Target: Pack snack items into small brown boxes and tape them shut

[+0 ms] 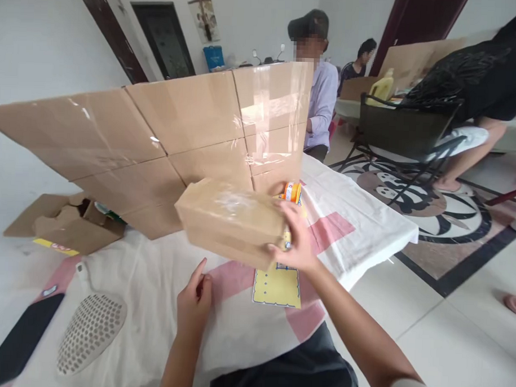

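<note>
My right hand [297,237] grips the right end of a brown cardboard box [231,221], thumb in front and fingers over the top edge. The box is closed, taped on top, slightly tilted and held above the cloth-covered table. My left hand [195,293] is just below and in front of the box, apart from it; its index finger points out, the other fingers are loosely curled, and nothing shows in it. Beneath the box lies a yellow sheet with a blue border [277,287], partly hidden. Behind my right hand stands an orange container with a white label [292,192].
A tall cardboard panel [193,123] stands across the back of the table. At left are an open carton [79,224], a perforated plastic scoop [92,329] and a dark flat object [22,337]. A person in a cap [323,100] is behind the panel; others are at right.
</note>
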Available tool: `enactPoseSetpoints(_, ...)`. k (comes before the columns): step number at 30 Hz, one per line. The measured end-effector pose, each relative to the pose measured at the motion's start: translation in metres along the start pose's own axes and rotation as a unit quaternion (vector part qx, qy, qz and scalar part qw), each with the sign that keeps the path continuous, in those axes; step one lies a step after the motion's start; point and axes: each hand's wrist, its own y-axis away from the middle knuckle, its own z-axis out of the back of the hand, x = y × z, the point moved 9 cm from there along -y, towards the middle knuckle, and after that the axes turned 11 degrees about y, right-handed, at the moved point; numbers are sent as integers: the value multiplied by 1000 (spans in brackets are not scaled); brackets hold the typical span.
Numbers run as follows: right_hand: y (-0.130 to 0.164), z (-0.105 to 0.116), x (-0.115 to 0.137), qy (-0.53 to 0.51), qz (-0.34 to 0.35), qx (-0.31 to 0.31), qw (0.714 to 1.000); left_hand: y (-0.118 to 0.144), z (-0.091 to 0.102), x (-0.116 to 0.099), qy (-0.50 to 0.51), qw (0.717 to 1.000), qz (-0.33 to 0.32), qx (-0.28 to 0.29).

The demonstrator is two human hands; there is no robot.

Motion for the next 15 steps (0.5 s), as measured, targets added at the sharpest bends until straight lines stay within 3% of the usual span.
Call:
enactPoseSetpoints(2, 10, 73, -10, 87, 10, -50, 995, -1, -4, -1, -19, 1000, 2, 10)
enactPoseSetpoints(5, 35, 180, -37, 236, 4, -120, 964, -3, -8, 2, -39, 999, 20, 17)
enactPoseSetpoints(7, 54, 234, -70, 277, -34, -155, 948, -3, -8, 5, -46, 998, 32, 15)
enactPoseSetpoints(8, 61, 248, -93, 299, -74, -142, 941, -4, -8, 6, -50, 998, 36, 12)
enactPoseSetpoints(9, 65, 255, -113, 322, -101, -125, 933, -4, -8, 8, -54, 998, 38, 13)
enactPoseSetpoints(11, 65, 248, -154, 361, -141, -69, 919, -5, -10, 10, -64, 997, 38, 22)
enactPoseSetpoints(15, 28, 183, -233, 383, -213, 47, 898, -7, -12, 11, -73, 996, 32, 29)
